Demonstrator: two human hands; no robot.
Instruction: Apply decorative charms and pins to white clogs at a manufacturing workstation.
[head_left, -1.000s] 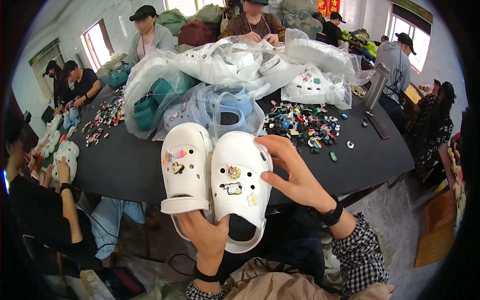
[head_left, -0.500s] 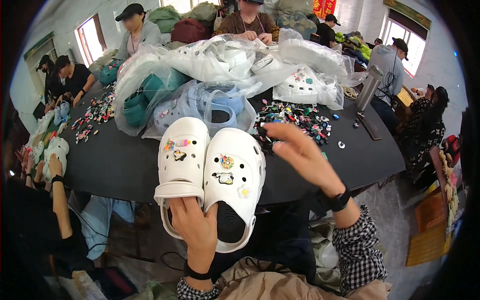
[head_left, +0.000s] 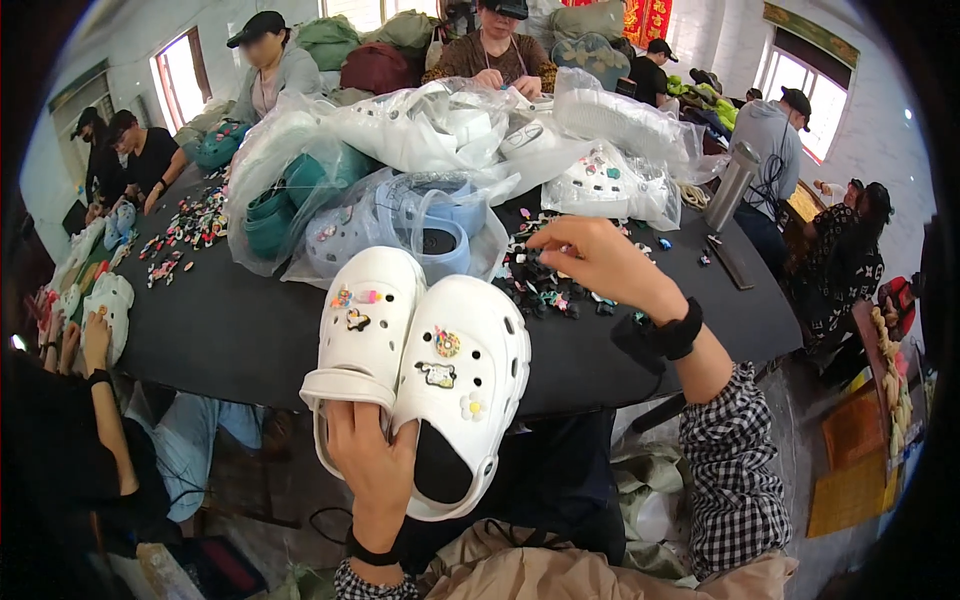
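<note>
A pair of white clogs is held over the table's near edge by my left hand [head_left: 375, 465]. Its fingers reach into the opening of the left clog [head_left: 365, 340], while the thumb presses at the opening of the right clog [head_left: 500, 375]. Small colourful charms sit on both uppers, among them a round doughnut charm [head_left: 446, 343] and a white flower charm [head_left: 474, 405]. At the near side of a heap of loose charms [head_left: 555, 290], my right hand [head_left: 610, 265] hovers with bent fingers, thumb and forefinger slightly apart. I see nothing between them.
Bagged blue clogs [head_left: 345, 235], teal clogs [head_left: 268, 225] and white clogs [head_left: 600, 180] crowd the black table [head_left: 220, 325] beyond my hands. A steel flask [head_left: 733, 185] and a dark phone-like slab [head_left: 730, 262] lie to the right. Other people work around the table; a co-worker's hand [head_left: 97, 340] touches a white clog at left.
My right hand has moved slightly up and right over the charm heap, its fingers now more bent. The clogs and my left hand have shifted a little left and down.
</note>
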